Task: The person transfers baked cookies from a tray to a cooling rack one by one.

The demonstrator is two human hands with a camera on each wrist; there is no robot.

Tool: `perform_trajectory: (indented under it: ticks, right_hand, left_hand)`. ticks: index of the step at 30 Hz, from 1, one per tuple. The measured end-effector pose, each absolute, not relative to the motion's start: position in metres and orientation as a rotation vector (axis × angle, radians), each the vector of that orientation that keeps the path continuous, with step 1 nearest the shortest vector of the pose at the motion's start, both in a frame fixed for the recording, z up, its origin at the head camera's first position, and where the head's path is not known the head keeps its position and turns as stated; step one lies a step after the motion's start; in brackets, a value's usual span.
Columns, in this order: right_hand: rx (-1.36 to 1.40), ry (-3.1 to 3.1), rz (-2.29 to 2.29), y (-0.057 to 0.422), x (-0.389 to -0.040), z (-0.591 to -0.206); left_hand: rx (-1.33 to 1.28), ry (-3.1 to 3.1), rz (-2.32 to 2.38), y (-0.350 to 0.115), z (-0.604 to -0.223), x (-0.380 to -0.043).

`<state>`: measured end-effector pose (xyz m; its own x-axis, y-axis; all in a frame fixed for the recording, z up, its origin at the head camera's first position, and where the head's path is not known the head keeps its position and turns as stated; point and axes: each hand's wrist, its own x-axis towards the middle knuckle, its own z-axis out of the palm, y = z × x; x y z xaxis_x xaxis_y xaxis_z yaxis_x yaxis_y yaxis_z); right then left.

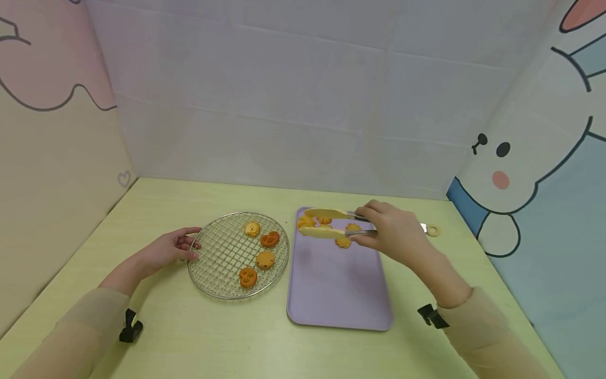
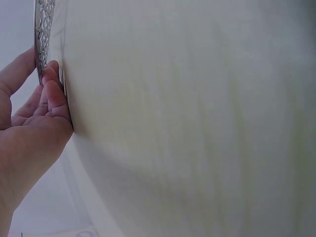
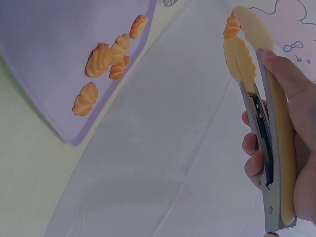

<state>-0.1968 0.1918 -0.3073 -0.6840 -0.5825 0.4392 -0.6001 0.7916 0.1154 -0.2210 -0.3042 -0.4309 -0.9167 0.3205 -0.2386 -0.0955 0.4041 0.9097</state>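
Note:
My left hand (image 1: pixel 170 250) pinches the left rim of a round wire cooling rack (image 1: pixel 215 263), with fingers under its edge in the left wrist view. On the rack's right half lie two pretzel-shaped cookies (image 1: pixel 248 277) and two round ones (image 1: pixel 265 260). My right hand (image 1: pixel 393 229) grips yellow-tipped metal tongs (image 1: pixel 326 232) above the far end of a purple tray (image 1: pixel 338 295). In the right wrist view a small ridged cookie (image 3: pixel 231 25) sits between the tong tips. Several swirled cookies (image 3: pixel 98 60) lie on the tray, partly hidden by the tongs in the head view.
Rack and tray stand side by side on a pale yellow table (image 1: pixel 189 342), with a narrow gap between them. A white back wall (image 1: pixel 303 105) and printed side panels (image 1: pixel 558 210) enclose the table.

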Motion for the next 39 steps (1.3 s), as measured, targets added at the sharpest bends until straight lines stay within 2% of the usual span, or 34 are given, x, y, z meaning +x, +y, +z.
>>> perform_trajectory:
  ticks: [21,39]
  right_hand:
    - [1.110,-2.359,0.204,0.124,-0.195,-0.326]
    - [1.161,-2.443,0.199,0.081,-0.186,-0.353]
  left_hand:
    - [0.181,2.285,1.516,-0.302,-0.426,-0.219]
    - [0.171,2.291,1.507,-0.302,-0.426,-0.220]
